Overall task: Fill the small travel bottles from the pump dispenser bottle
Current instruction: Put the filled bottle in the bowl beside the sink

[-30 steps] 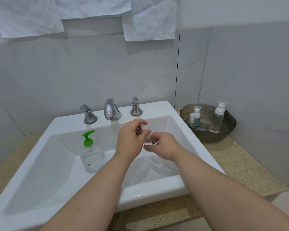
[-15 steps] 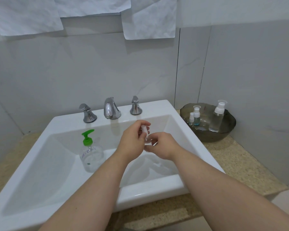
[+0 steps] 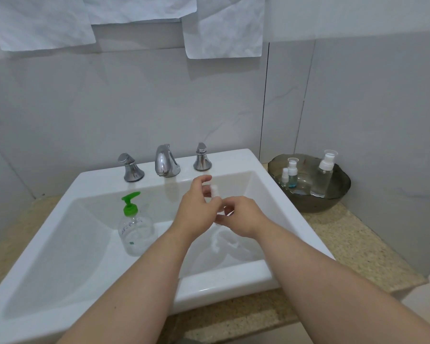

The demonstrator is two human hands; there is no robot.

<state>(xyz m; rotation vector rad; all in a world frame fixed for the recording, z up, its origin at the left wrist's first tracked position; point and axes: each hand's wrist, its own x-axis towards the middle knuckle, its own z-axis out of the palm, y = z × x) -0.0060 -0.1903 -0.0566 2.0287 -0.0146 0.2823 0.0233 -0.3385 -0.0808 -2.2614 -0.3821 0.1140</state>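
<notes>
**Two hands work a tiny bottle over a bathroom sink**

Above the white sink (image 3: 266, 175), the left hand (image 3: 196, 212) and right hand (image 3: 243, 217) meet. Their fingers pinch a small clear travel bottle (image 3: 214, 192), mostly hidden; only its white top shows. The green-topped pump dispenser bottle (image 3: 134, 227) stands in the basin, left of the hands. Three more small bottles (image 3: 292, 172) stand in a dark bowl (image 3: 315, 204) on the table (image 3: 345, 234).

hands 2 (image 3: 196, 214) (image 3: 243, 217) | pump dispenser bottle 1 (image 3: 134, 229) | travel bottles in bowl 3 (image 3: 292, 173) | faucet handles 2 (image 3: 132, 168)
</notes>
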